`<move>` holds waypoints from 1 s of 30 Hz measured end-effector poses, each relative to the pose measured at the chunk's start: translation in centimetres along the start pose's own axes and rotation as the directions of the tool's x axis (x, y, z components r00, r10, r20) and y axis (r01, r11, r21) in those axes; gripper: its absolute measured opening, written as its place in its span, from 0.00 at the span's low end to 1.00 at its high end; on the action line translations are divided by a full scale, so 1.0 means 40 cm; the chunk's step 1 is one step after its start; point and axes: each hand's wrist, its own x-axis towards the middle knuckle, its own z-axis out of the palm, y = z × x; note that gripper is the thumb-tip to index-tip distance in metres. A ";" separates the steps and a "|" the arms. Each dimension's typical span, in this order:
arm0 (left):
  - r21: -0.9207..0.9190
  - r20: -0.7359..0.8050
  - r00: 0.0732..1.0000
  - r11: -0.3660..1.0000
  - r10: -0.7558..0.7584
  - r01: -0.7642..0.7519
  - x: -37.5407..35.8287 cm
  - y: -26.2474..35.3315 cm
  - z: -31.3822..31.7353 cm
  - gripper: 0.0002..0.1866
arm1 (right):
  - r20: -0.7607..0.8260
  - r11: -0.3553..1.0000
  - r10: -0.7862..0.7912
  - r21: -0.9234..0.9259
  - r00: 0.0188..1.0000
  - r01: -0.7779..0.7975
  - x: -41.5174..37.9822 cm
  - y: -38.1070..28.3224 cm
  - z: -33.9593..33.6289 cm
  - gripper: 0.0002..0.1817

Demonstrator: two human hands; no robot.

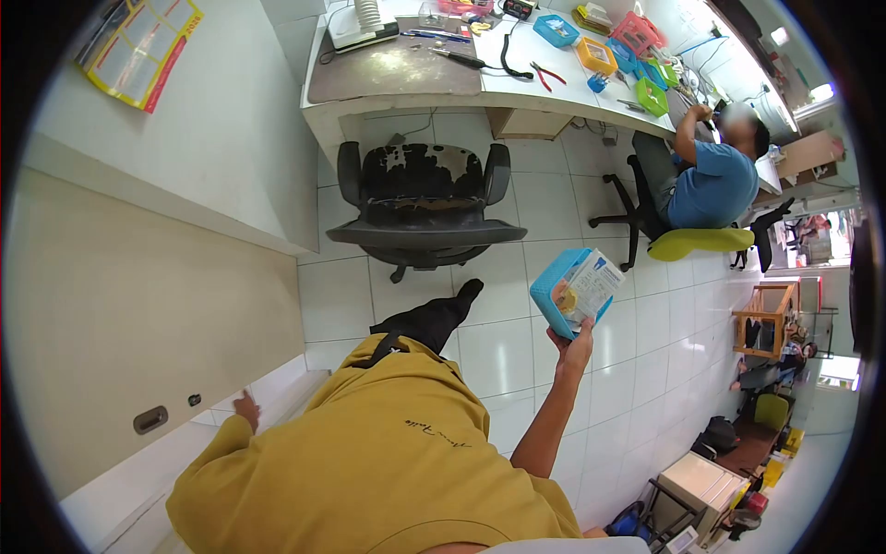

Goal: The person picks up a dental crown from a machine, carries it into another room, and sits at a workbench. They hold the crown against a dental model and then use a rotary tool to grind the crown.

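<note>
My right hand (574, 345) grips the lower edge of a small blue plastic basket (546, 286), held out over the tiled floor. In the basket lie a printed paper slip with handwriting (598, 277) and a yellowish item (566, 302) that looks wrapped in clear plastic. My left hand (246, 409) hangs low at my side, holding nothing, fingers loosely apart, near the beige sliding door (166, 323) with its recessed handle (150, 420).
A worn black office chair (420, 198) stands ahead, before a white workbench (397, 106). On the bench are red-handled pliers (548, 76), a corded tool (459, 58) and several coloured baskets. A person in a blue shirt (715, 185) sits working at the right.
</note>
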 end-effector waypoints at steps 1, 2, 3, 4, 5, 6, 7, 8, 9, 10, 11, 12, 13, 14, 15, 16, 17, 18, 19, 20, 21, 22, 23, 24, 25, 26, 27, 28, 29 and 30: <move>0.061 0.098 0.992 0.995 -0.084 0.078 -0.027 -0.019 0.101 0.23 | 0.027 1.000 -0.002 -0.025 1.000 0.003 0.044 -0.021 0.002 0.31; 0.127 0.195 0.966 0.981 -0.172 0.149 -0.070 -0.031 0.190 0.20 | 0.052 0.999 -0.008 -0.053 0.999 0.011 0.078 -0.038 0.003 0.32; 0.135 0.301 0.946 0.987 -0.119 0.081 -0.161 -0.006 0.309 0.20 | 0.050 0.998 -0.016 -0.065 0.999 0.019 0.112 -0.056 0.005 0.32; 0.086 0.400 0.916 0.996 -0.007 -0.030 -0.246 0.013 0.429 0.21 | 0.076 0.996 -0.012 -0.086 0.997 0.018 0.154 -0.078 0.009 0.32; 0.067 0.480 0.877 0.995 0.036 -0.078 -0.321 0.054 0.539 0.23 | 0.098 0.993 -0.004 -0.114 0.995 0.015 0.194 -0.109 0.008 0.32; 0.025 0.523 0.848 0.993 0.087 -0.117 -0.409 0.109 0.636 0.24 | 0.087 0.989 0.023 -0.149 0.996 -0.010 0.236 -0.140 0.009 0.33; -0.027 0.532 0.843 0.997 0.080 -0.078 -0.461 0.155 0.723 0.25 | 0.081 0.987 0.009 -0.159 0.997 0.004 0.274 -0.175 0.011 0.33; -0.075 0.538 0.840 0.996 0.072 -0.037 -0.515 0.218 0.809 0.26 | 0.115 0.976 0.024 -0.216 0.993 0.001 0.327 -0.227 0.017 0.33; -0.171 0.539 0.839 0.985 0.073 0.024 -0.544 0.269 0.875 0.30 | 0.146 0.960 0.046 -0.279 0.988 -0.004 0.363 -0.254 0.018 0.34; -0.280 0.548 0.828 0.959 0.117 0.049 -0.545 0.300 0.935 0.32 | 0.125 0.936 0.009 -0.351 0.992 0.036 0.429 -0.270 0.010 0.34; -0.357 0.527 0.835 0.933 0.158 0.049 -0.589 0.348 0.970 0.33 | 0.130 0.928 0.011 -0.371 0.991 0.038 0.473 -0.316 0.029 0.34; -0.447 0.537 0.821 0.891 0.192 0.084 -0.600 0.378 0.996 0.33 | 0.129 0.910 -0.055 -0.403 0.990 0.103 0.507 -0.360 0.058 0.35; -0.447 0.528 0.830 0.889 0.179 0.093 -0.634 0.407 1.002 0.33 | 0.130 0.889 -0.115 -0.429 0.985 0.160 0.539 -0.386 0.087 0.36; -0.555 0.455 0.875 0.820 0.164 0.135 -0.678 0.446 0.994 0.34 | 0.139 0.888 -0.100 -0.434 0.985 0.152 0.588 -0.400 0.106 0.36; -0.660 0.380 0.914 0.735 0.145 0.158 -0.715 0.487 0.979 0.34 | 0.179 0.888 -0.107 -0.425 0.978 0.175 0.656 -0.412 0.122 0.35; -0.667 0.367 0.919 0.729 0.145 0.152 -0.744 0.525 0.953 0.34 | 0.221 0.887 -0.120 -0.414 0.968 0.204 0.720 -0.426 0.153 0.35; -0.720 0.351 0.934 0.658 0.069 0.222 -0.776 0.558 0.924 0.34 | 0.233 0.887 -0.113 -0.414 0.966 0.204 0.776 -0.441 0.195 0.35; -0.766 0.340 0.940 0.575 -0.014 0.286 -0.808 0.577 0.900 0.34 | 0.275 0.874 -0.125 -0.425 0.953 0.237 0.829 -0.457 0.238 0.34; -0.771 0.330 0.943 0.569 -0.027 0.286 -0.829 0.581 0.885 0.34 | 0.316 0.858 -0.134 -0.438 0.939 0.269 0.878 -0.470 0.282 0.33; -0.800 0.267 0.963 0.562 0.023 0.209 -0.844 0.580 0.874 0.35 | 0.329 0.854 -0.123 -0.446 0.936 0.269 0.923 -0.483 0.332 0.33; -0.825 0.201 0.977 0.551 0.074 0.128 -0.862 0.583 0.866 0.35 | 0.392 0.842 -0.143 -0.435 0.909 0.320 0.968 -0.497 0.389 0.33; -0.838 0.183 0.972 0.540 0.144 0.078 -0.894 0.587 0.868 0.34 | 0.454 0.829 -0.161 -0.420 0.876 0.370 1.014 -0.510 0.446 0.33; -0.843 0.171 0.977 0.533 0.130 0.076 -0.936 0.593 0.872 0.34 | 0.464 0.835 -0.140 -0.420 0.875 0.357 1.048 -0.527 0.509 0.33; -0.763 0.110 0.976 0.645 0.190 -0.039 -0.986 0.604 0.883 0.34 | 0.474 0.840 -0.120 -0.420 0.872 0.344 1.082 -0.543 0.572 0.32; -0.661 0.059 0.965 0.734 0.255 -0.153 -1.040 0.621 0.902 0.35 | 0.492 0.836 -0.110 -0.425 0.864 0.348 1.125 -0.557 0.638 0.32; -0.689 -0.013 0.968 0.700 0.250 -0.190 -1.096 0.638 0.929 0.36 | 0.482 0.801 -0.102 -0.478 0.870 0.359 1.171 -0.568 0.704 0.32; -0.689 -0.027 0.974 0.701 0.224 -0.180 -1.113 0.608 0.960 0.36 | 0.467 0.761 -0.086 -0.540 0.880 0.361 1.212 -0.573 0.748 0.32; -0.631 -0.149 0.960 0.725 0.236 -0.276 -1.114 0.576 1.005 0.36 | 0.487 0.756 -0.072 -0.543 0.870 0.366 1.270 -0.565 0.796 0.32; -0.562 -0.274 0.926 0.738 0.261 -0.374 -1.132 0.585 1.042 0.36 | 0.467 0.611 -0.173 -0.639 0.867 0.466 1.340 -0.551 0.854 0.33; -0.496 -0.298 0.911 0.770 0.284 -0.402 -1.163 0.584 1.073 0.37 | 0.457 0.443 -0.275 -0.720 0.846 0.533 1.410 -0.543 0.918 0.35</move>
